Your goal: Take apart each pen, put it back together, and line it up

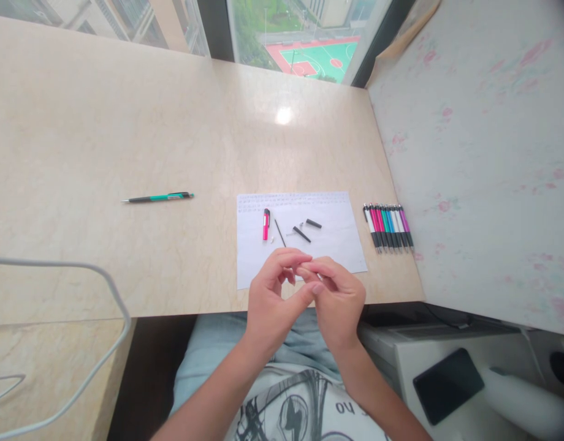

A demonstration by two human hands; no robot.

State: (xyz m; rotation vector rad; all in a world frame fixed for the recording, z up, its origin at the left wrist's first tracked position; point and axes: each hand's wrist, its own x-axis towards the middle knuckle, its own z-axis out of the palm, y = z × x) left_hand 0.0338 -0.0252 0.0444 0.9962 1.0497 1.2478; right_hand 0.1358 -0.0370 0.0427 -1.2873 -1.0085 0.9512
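Head camera, looking down: lowest in the frame, both forearms come up over a printed shirt, and a dark phone (447,383) lies at lower right. Just above, at the near edge of the desk (125,122), the left hand (273,297) and right hand (339,300) meet. Their fingers are curled in narrow, tips pinched against each other, and whatever sits between them is too hidden to make out.

Right behind the knuckles lies a white sheet of paper (337,245) with loose pen parts on it. There's a pink pen barrel (266,224), a thin black refill (280,233) just beside it, and short black pieces (301,234) to the right, apart from one another. Right of the sheet, a row of pens (388,226) lies side by side. Far left, a teal pen (157,197) sits alone.

The risk, as I read it: the hands work right over the desk edge, so anything tiny slipping from that pinch could drop into the lap or to the floor. A wrist dragging the sheet could set the round parts rolling.
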